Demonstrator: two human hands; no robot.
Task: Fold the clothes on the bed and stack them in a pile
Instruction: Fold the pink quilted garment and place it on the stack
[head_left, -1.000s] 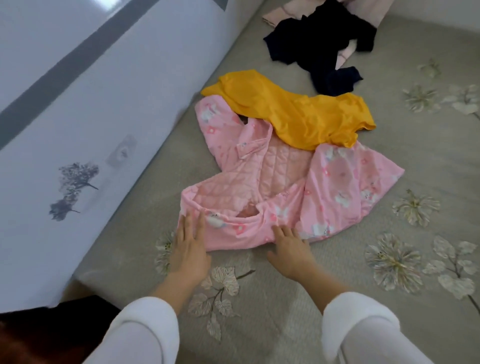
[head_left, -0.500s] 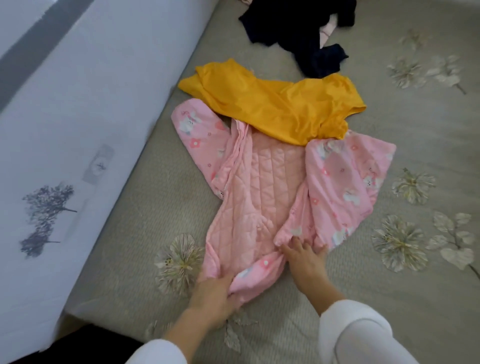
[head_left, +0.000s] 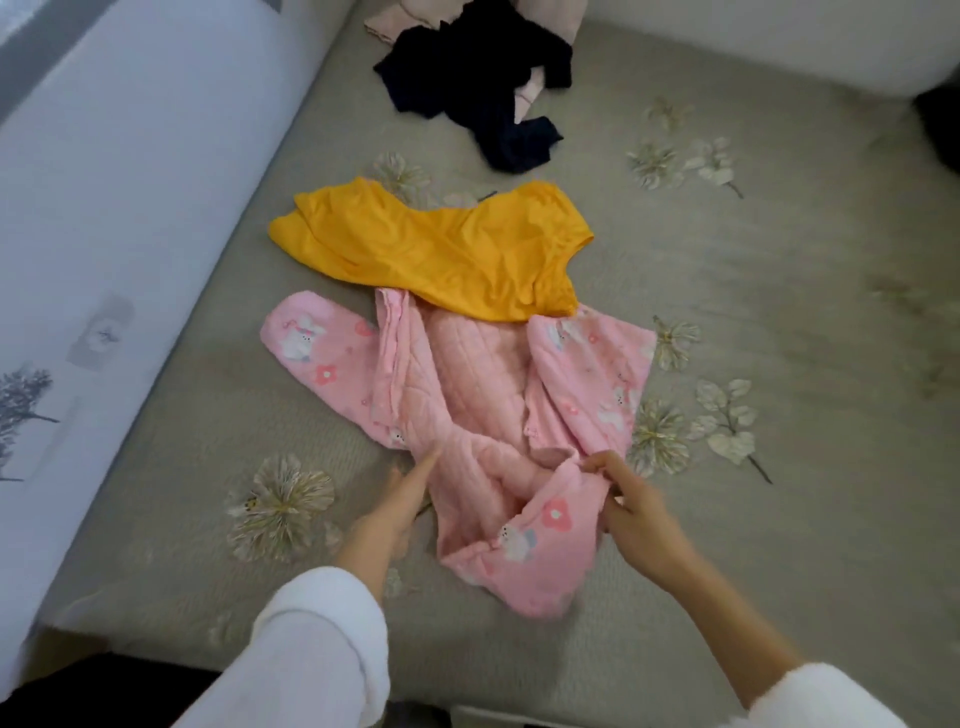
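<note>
My right hand (head_left: 641, 512) pinches the pink jacket (head_left: 467, 384) hem at lower centre; my left hand (head_left: 397, 501), fingers (head_left: 422, 467) straight, steadies its edge; I should pull it flat before folding.

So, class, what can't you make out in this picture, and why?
Head view:
- Far end of jacket: under the yellow top.
- Pale garment: cut by the top edge, partly under dark clothes.
- Dark object, right edge: cut off, unidentifiable.
- Right hand: blurred, grip partly behind jacket fabric.
</note>
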